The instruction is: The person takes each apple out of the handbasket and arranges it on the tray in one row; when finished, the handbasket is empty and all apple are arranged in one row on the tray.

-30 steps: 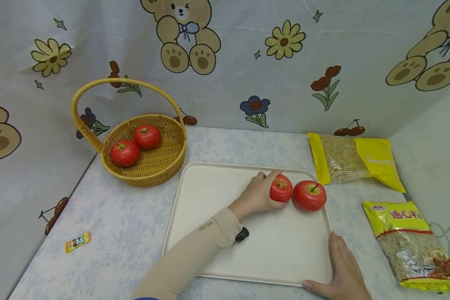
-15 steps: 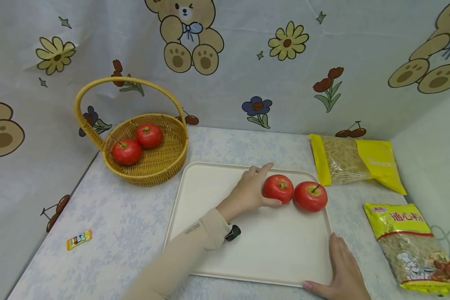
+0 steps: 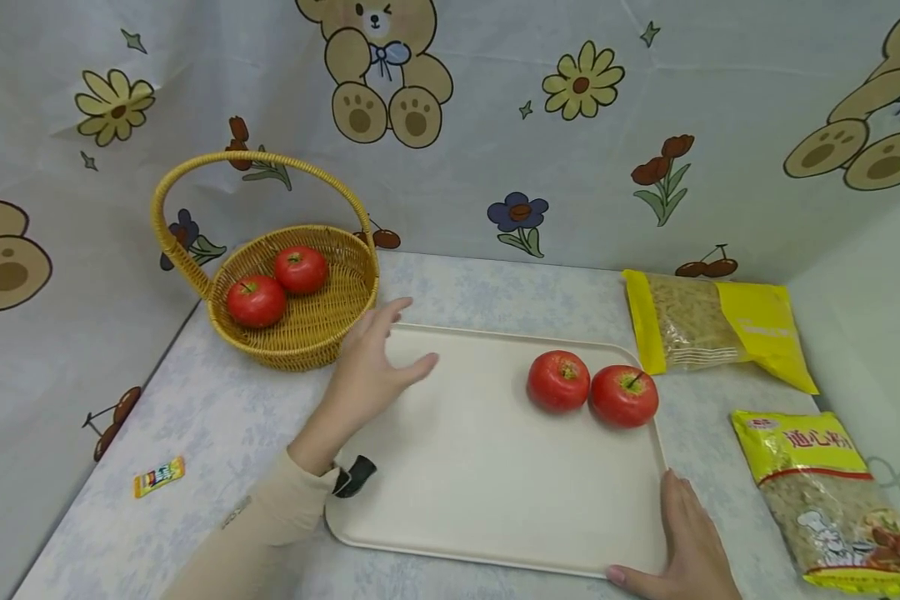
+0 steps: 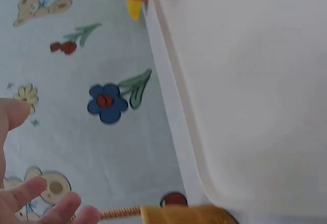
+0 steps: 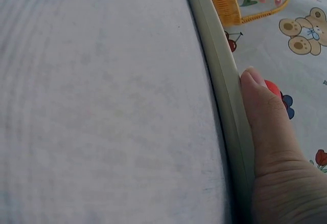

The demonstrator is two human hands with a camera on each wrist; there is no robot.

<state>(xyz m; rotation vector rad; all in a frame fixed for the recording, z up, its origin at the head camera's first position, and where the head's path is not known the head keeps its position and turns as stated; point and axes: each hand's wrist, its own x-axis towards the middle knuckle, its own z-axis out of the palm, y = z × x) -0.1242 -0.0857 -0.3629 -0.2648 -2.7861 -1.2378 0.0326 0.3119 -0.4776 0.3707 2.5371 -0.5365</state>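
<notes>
Your left hand is hovering at the tray's ten o'clock, fingers spread apart; your right hand, thumb apart from fingers, is touching its four-o'clock corner; two apples are sitting at two o'clock.

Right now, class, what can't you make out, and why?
Head: part of the tray, hidden by the left hand; lettering on the small packet, too small.
Left wrist: most of the basket, cut off by the bottom edge.
Right wrist: most of an apple, hidden by the right hand.

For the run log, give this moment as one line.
left hand: empty, near basket | right hand: touching tray edge | on tray: two apples | in basket: two apples
</notes>
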